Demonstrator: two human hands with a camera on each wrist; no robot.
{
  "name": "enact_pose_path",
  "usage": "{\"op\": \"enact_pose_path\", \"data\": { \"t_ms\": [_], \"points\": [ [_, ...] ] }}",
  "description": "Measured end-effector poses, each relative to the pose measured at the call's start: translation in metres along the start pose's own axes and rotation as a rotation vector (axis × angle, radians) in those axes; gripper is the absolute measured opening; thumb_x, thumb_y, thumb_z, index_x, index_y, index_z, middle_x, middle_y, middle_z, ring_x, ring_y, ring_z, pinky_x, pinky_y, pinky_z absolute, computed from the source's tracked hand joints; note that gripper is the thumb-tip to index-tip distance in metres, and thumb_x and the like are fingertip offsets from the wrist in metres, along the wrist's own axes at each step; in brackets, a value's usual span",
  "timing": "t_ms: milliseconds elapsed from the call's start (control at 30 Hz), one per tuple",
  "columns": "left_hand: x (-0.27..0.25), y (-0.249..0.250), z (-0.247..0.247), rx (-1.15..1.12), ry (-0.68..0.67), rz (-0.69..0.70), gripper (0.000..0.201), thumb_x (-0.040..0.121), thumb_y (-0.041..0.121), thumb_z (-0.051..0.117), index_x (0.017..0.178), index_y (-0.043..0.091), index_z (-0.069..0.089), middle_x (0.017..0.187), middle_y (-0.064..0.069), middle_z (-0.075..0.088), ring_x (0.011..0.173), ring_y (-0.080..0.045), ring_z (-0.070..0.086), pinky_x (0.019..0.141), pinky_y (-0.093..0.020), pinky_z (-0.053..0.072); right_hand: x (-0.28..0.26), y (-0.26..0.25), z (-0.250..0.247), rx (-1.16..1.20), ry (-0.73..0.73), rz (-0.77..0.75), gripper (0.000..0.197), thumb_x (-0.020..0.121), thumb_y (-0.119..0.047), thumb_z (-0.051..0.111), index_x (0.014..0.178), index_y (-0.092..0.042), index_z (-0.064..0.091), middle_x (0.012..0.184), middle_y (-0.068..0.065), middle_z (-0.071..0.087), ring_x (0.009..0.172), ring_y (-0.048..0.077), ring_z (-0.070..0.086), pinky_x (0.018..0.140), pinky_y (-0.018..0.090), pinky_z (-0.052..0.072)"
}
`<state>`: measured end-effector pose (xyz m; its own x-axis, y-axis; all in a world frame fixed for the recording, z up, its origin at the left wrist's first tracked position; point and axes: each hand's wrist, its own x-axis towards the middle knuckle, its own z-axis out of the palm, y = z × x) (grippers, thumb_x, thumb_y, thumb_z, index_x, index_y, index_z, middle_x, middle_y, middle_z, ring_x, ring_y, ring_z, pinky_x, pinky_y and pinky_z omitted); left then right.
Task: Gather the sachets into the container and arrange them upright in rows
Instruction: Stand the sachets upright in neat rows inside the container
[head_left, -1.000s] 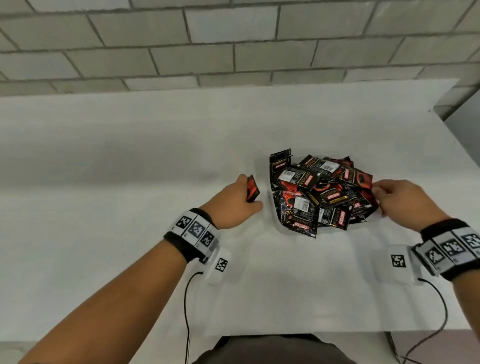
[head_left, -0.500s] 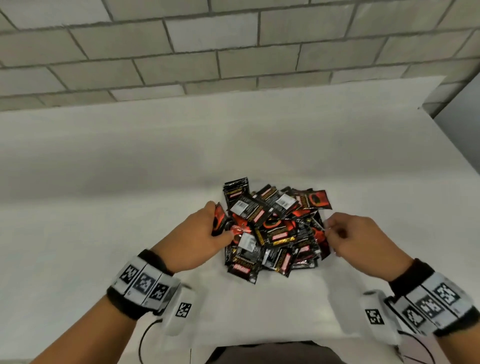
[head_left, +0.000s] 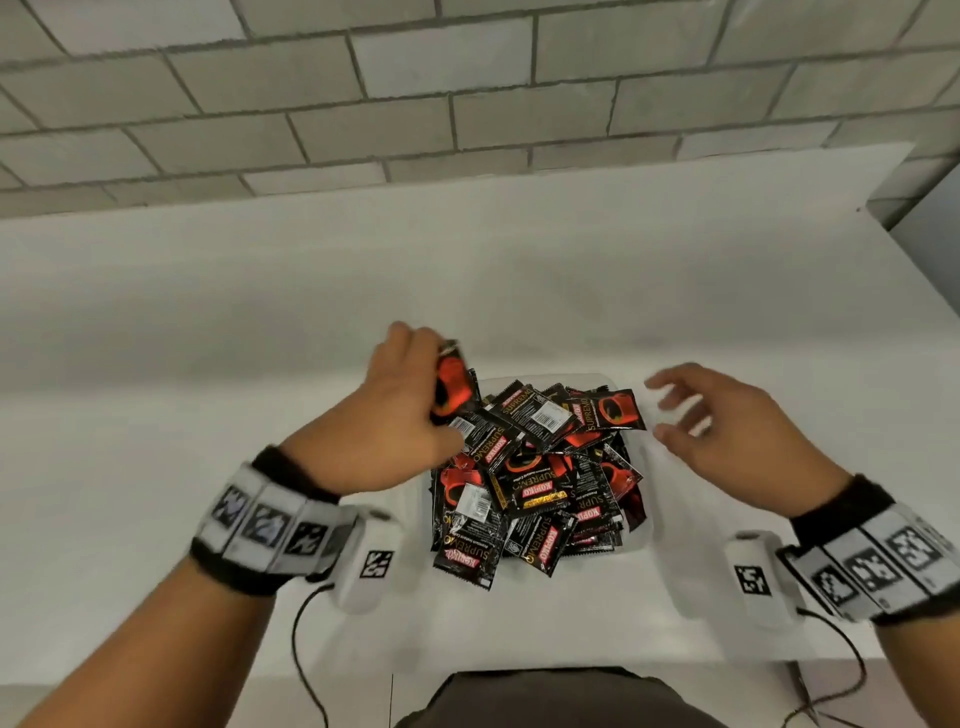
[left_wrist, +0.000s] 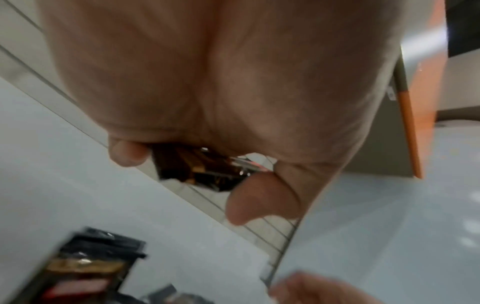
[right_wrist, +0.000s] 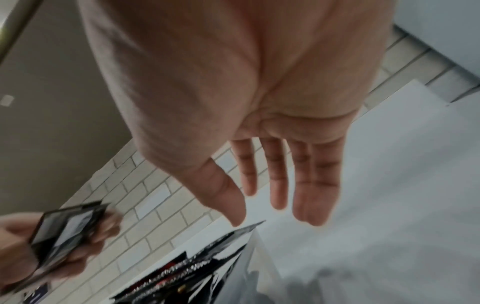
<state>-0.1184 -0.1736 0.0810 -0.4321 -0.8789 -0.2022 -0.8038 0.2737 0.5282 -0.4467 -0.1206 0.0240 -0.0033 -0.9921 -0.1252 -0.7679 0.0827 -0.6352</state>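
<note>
A heap of black-and-red sachets (head_left: 535, 467) fills a clear container (head_left: 641, 530) on the white table. My left hand (head_left: 410, 395) is raised over the heap's far-left corner and grips a small bunch of sachets (head_left: 451, 382); the left wrist view shows the held sachets (left_wrist: 197, 166) between curled fingers and thumb. My right hand (head_left: 691, 410) hovers beside the container's right rim with fingers spread and straight, holding nothing. The right wrist view shows the right hand's fingers (right_wrist: 278, 181) extended above the heap (right_wrist: 197, 273), with the left hand's sachets (right_wrist: 64, 230) at the lower left.
The white table (head_left: 260, 415) runs back to a pale brick wall (head_left: 467, 88). Its front edge lies just below my wrists. Thin cables (head_left: 306, 654) trail from both wristbands toward the table's front edge.
My left hand has lifted up and away from the heap's left side with sachets in its grip. My right hand has left the heap's right edge and spread its fingers.
</note>
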Motion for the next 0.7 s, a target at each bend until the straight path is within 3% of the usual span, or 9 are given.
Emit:
{"op": "enact_pose_path", "data": {
  "t_ms": [67, 200, 333, 400, 467, 533, 600, 633, 700],
  "points": [
    [0.022, 0.020, 0.014, 0.120, -0.150, 0.073, 0.066, 0.075, 0.022, 0.072, 0.131, 0.018, 0.037, 0.115, 0.002, 0.028, 0.111, -0.017, 0.035, 0.096, -0.037, 0.043, 0.009, -0.006, 0.007, -0.006, -0.042, -0.083, 0.049, 0.085, -0.017, 0.077, 0.125, -0.039, 0.059, 0.108, -0.015, 0.059, 0.089, 0.002, 0.062, 0.076, 0.023, 0.053],
    [0.057, 0.047, 0.047, 0.175, -0.312, 0.176, 0.082, 0.083, 0.022, 0.081, 0.149, 0.016, 0.032, 0.130, -0.002, 0.032, 0.124, -0.020, 0.040, 0.107, -0.040, 0.046, 0.015, -0.013, 0.022, -0.018, -0.023, -0.159, 0.025, 0.083, -0.014, 0.079, 0.104, -0.027, 0.074, 0.096, -0.011, 0.065, 0.084, 0.004, 0.062, 0.080, 0.030, 0.055],
    [0.069, 0.049, 0.057, 0.133, -0.399, 0.231, 0.109, 0.079, 0.037, 0.087, 0.161, 0.023, 0.017, 0.144, 0.000, 0.036, 0.135, -0.017, 0.042, 0.111, -0.034, 0.041, 0.004, -0.011, 0.019, 0.052, -0.096, -0.153, 0.023, 0.088, -0.008, 0.072, 0.096, -0.029, 0.075, 0.088, -0.017, 0.072, 0.086, -0.001, 0.065, 0.075, 0.011, 0.049],
    [0.063, 0.044, 0.047, 0.048, -0.344, 0.249, 0.099, 0.084, 0.042, 0.081, 0.160, 0.029, 0.019, 0.144, 0.005, 0.044, 0.131, -0.011, 0.045, 0.112, -0.034, 0.041, 0.002, -0.006, 0.012, 0.093, -0.090, -0.110, 0.024, 0.090, -0.006, 0.069, 0.096, -0.028, 0.075, 0.086, -0.015, 0.074, 0.084, -0.003, 0.067, 0.075, 0.006, 0.047],
    [0.053, 0.031, 0.032, -0.038, -0.200, 0.266, 0.077, 0.093, 0.040, 0.072, 0.156, 0.033, 0.030, 0.141, 0.009, 0.050, 0.127, -0.004, 0.049, 0.112, -0.030, 0.041, 0.002, -0.006, 0.005, 0.113, -0.042, -0.097, 0.027, 0.090, -0.004, 0.068, 0.092, -0.030, 0.075, 0.083, -0.013, 0.074, 0.081, 0.001, 0.068, 0.074, 0.006, 0.047],
    [0.040, 0.012, 0.016, -0.148, 0.003, 0.275, 0.052, 0.098, 0.026, 0.067, 0.146, 0.031, 0.047, 0.130, 0.011, 0.061, 0.118, 0.000, 0.058, 0.106, -0.026, 0.047, 0.003, -0.012, 0.001, 0.128, 0.004, -0.127, 0.029, 0.088, -0.002, 0.067, 0.089, -0.030, 0.074, 0.080, -0.012, 0.073, 0.078, 0.004, 0.067, 0.073, 0.009, 0.048],
    [0.025, -0.013, 0.003, -0.196, 0.139, 0.227, 0.038, 0.096, 0.011, 0.066, 0.128, 0.031, 0.060, 0.112, 0.013, 0.069, 0.102, 0.000, 0.065, 0.091, -0.025, 0.053, 0.008, -0.026, -0.001, 0.121, 0.046, -0.201, 0.026, 0.087, -0.003, 0.069, 0.089, -0.028, 0.074, 0.081, -0.014, 0.071, 0.080, 0.005, 0.065, 0.072, 0.011, 0.048],
    [0.015, -0.026, -0.001, -0.181, 0.143, 0.184, 0.036, 0.095, 0.011, 0.068, 0.122, 0.033, 0.061, 0.106, 0.013, 0.070, 0.097, -0.001, 0.065, 0.086, -0.026, 0.054, 0.011, -0.033, 0.000, 0.103, 0.061, -0.250, 0.022, 0.086, -0.007, 0.072, 0.091, -0.028, 0.074, 0.084, -0.015, 0.070, 0.084, 0.006, 0.063, 0.074, 0.013, 0.048],
    [-0.007, -0.045, -0.002, -0.125, 0.052, 0.101, 0.046, 0.085, 0.031, 0.081, 0.125, 0.039, 0.058, 0.111, 0.018, 0.066, 0.103, -0.001, 0.062, 0.088, -0.031, 0.053, 0.021, -0.048, 0.004, 0.048, 0.032, -0.327, 0.019, 0.086, -0.024, 0.075, 0.102, -0.032, 0.071, 0.102, -0.017, 0.065, 0.100, 0.005, 0.058, 0.086, 0.023, 0.047]
  ]
}}
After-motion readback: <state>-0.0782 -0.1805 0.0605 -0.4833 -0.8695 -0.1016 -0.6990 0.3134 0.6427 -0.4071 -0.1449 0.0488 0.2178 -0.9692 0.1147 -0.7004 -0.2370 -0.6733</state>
